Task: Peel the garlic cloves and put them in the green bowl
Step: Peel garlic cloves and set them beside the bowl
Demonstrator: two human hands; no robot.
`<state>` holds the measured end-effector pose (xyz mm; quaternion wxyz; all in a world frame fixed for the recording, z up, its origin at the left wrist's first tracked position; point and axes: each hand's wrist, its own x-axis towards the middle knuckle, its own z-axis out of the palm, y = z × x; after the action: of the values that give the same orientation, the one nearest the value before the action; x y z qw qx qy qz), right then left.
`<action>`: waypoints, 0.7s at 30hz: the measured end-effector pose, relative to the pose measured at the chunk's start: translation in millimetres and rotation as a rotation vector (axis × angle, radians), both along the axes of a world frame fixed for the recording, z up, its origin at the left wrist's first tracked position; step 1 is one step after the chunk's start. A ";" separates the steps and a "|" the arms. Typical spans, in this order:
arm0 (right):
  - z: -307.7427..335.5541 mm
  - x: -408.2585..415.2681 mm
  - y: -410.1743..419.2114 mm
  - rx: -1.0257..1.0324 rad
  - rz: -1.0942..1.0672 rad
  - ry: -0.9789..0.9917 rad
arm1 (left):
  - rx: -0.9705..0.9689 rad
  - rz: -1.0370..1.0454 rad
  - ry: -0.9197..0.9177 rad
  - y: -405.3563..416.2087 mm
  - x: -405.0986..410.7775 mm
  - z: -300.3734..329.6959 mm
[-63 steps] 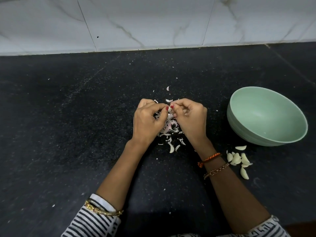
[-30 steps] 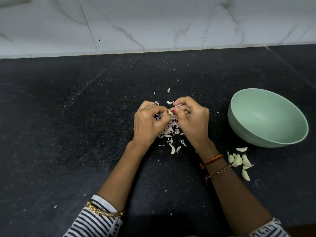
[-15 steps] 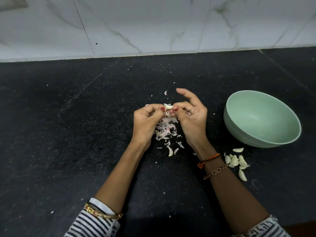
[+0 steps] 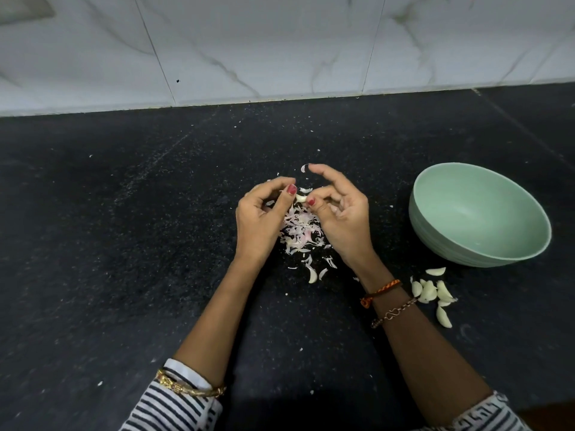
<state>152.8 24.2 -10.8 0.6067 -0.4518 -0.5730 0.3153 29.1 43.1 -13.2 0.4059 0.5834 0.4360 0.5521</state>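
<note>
a: why do both hands meet above the peel pile (image 4: 300, 230)?
b: left hand (image 4: 259, 217) and right hand (image 4: 340, 219) each pinch the garlic clove (image 4: 301, 198), so skin drops there; green bowl (image 4: 479, 213) waits right, on the tabletop (image 4: 124, 244).

green bowl (image 4: 525, 244): smooth matt | counter (image 4: 124, 244): speckled stone | wall (image 4: 280, 42): glossy marble tile

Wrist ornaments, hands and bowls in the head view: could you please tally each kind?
Bowls: 1, green bowl
Hands: 2, left hand, right hand
Wrist ornaments: 3, gold bangle, orange thread, chain bracelet
Total: 6
</note>
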 end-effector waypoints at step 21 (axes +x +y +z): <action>1.7 -3.6 -2.4 -0.069 -0.122 -0.149 | -0.055 0.005 -0.143 -0.7 3.8 4.1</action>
<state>149.3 21.8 -9.1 0.5647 -0.5286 -0.5767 0.2630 32.8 42.5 -9.1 0.4504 0.5298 0.4223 0.5814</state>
